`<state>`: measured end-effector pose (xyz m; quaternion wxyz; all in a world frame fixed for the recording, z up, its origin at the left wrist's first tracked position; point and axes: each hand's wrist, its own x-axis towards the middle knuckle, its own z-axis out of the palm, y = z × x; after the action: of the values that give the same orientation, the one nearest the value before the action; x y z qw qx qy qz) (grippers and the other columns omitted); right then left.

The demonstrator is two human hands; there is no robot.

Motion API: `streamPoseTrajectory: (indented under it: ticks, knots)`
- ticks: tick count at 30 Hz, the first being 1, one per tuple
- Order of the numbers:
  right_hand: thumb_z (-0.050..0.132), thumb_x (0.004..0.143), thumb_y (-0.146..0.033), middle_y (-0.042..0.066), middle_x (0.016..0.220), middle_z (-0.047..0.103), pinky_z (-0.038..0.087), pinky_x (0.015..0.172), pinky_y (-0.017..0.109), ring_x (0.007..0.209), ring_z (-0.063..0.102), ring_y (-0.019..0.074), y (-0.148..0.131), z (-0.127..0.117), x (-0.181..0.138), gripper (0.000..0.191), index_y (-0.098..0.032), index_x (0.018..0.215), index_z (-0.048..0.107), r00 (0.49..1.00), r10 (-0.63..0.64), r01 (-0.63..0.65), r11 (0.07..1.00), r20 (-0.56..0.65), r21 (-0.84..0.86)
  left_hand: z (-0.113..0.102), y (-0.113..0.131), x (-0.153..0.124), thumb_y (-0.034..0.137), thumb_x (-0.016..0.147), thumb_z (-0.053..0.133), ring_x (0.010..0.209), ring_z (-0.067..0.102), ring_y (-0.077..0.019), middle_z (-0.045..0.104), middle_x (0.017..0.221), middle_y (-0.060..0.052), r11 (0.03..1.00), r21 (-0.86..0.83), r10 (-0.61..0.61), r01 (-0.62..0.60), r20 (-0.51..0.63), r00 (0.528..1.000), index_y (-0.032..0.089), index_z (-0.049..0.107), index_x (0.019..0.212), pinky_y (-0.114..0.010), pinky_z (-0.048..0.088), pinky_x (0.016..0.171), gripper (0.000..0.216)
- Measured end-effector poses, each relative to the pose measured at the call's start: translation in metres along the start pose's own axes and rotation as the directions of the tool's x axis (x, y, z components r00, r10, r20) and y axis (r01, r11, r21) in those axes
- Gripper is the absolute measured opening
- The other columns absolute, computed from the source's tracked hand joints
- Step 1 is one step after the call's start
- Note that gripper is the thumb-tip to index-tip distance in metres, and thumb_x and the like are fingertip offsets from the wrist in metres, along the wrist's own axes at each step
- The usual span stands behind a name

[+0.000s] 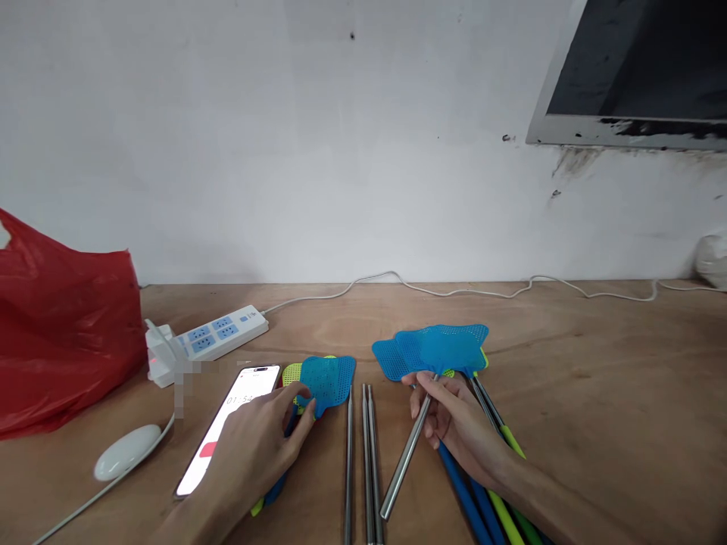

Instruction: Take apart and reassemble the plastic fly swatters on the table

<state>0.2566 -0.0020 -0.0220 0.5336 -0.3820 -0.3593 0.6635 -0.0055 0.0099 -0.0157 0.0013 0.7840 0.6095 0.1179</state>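
Observation:
My left hand rests on a small pile of blue and green fly swatter heads, fingers pinched at the neck of the top blue one. My right hand is closed around a metal rod joined to a blue fly swatter head that lies on a pile of swatters. Blue and green handles run out under my right wrist. Three loose metal rods lie between my hands, pointing toward me.
A phone with a lit screen lies left of my left hand. Behind it sits a white power strip with a cable along the wall. A red plastic bag fills the left side; a white mouse sits in front of it.

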Motion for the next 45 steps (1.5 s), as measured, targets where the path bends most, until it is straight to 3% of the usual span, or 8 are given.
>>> streamPoseTrajectory:
  ticks: [4,8,17,22,27,33,37,45]
  knots:
    - [0.076,0.078,-0.053,-0.006,0.048,0.055,0.025,0.031,0.013,0.032,0.035,0.0028,0.004,-0.004,0.002,0.043,-0.014,0.093,0.069,1.000,-0.010,0.009,0.999,0.019,0.037,0.003,-0.001,-0.001,0.041,0.098,0.036,0.058,0.060,-0.0223,0.060,0.061,0.000,0.999,-0.017,0.044,-0.045,-0.038,0.998,0.023,0.065,0.096,-0.028,0.030,0.055,0.033]
    - [0.067,0.085,-0.055,-0.013,0.031,0.033,0.014,0.030,0.016,0.029,0.011,0.0031,0.004,-0.011,0.005,0.039,-0.016,0.085,0.065,0.980,0.038,-0.065,0.989,0.197,0.134,0.008,-0.003,-0.003,0.039,0.098,0.038,0.057,0.060,-0.0208,0.061,0.066,0.001,0.990,-0.072,0.112,-0.120,-0.106,0.988,0.024,0.063,0.102,-0.028,0.033,0.055,0.029]
    - [0.058,0.091,-0.040,-0.011,0.034,0.035,0.018,0.032,0.015,0.032,0.013,0.0053,-0.004,-0.011,-0.001,0.027,-0.016,0.078,0.060,0.825,0.239,-0.331,0.939,0.513,0.095,0.008,-0.002,-0.003,0.036,0.097,0.045,0.084,0.064,-0.0237,0.064,0.113,-0.006,0.936,-0.253,0.155,-0.246,-0.333,0.930,0.027,0.049,0.131,-0.032,0.049,0.070,0.035]
    - [0.059,0.093,-0.043,-0.012,0.036,0.039,0.019,0.027,0.016,0.027,0.017,0.0049,0.003,-0.010,-0.004,0.029,-0.019,0.077,0.056,0.829,0.267,-0.252,0.963,0.492,-0.097,0.002,0.001,-0.007,0.042,0.102,0.040,0.098,0.063,-0.0246,0.065,0.116,-0.007,0.747,-0.648,0.003,-0.147,-0.218,0.976,0.027,0.051,0.136,-0.036,0.050,0.086,0.039]
    - [0.065,0.088,-0.049,-0.013,0.039,0.039,0.014,0.029,0.016,0.029,0.015,0.0026,0.001,-0.009,-0.008,0.033,-0.018,0.081,0.058,0.849,0.336,-0.252,0.936,0.409,-0.246,0.001,0.007,-0.007,0.052,0.099,0.046,0.073,0.063,-0.0200,0.068,0.083,-0.002,0.398,-0.916,-0.002,-0.037,-0.041,0.999,0.022,0.060,0.128,-0.030,0.053,0.065,0.044]
    - [0.064,0.086,-0.055,-0.013,0.041,0.036,0.012,0.030,0.017,0.032,0.015,0.0027,0.001,-0.009,-0.009,0.039,-0.018,0.076,0.056,0.810,0.431,-0.323,0.894,0.398,-0.312,0.004,0.010,-0.001,0.051,0.086,0.069,0.056,0.061,-0.0148,0.066,0.064,0.000,0.205,-0.971,0.051,0.126,0.139,0.989,0.016,0.066,0.111,-0.023,0.051,0.050,0.043]
    - [0.061,0.088,-0.057,-0.013,0.043,0.036,0.015,0.031,0.018,0.033,0.017,0.0027,0.004,-0.009,-0.010,0.041,-0.019,0.074,0.054,0.817,0.429,-0.280,0.879,0.386,-0.386,0.006,0.004,0.000,0.050,0.081,0.074,0.046,0.060,-0.0145,0.069,0.060,-0.001,0.090,-0.960,0.051,0.264,0.269,0.962,0.013,0.059,0.126,-0.021,0.047,0.041,0.060]
    - [0.060,0.086,-0.060,-0.013,0.042,0.034,0.013,0.032,0.019,0.033,0.018,0.0031,0.000,-0.004,-0.013,0.044,-0.019,0.071,0.054,0.844,0.433,-0.261,0.847,0.317,-0.462,0.001,0.007,-0.001,0.044,0.077,0.079,0.048,0.061,-0.0148,0.070,0.060,-0.002,0.047,-0.924,0.000,0.380,0.381,0.925,0.009,0.050,0.142,-0.021,0.047,0.043,0.079]
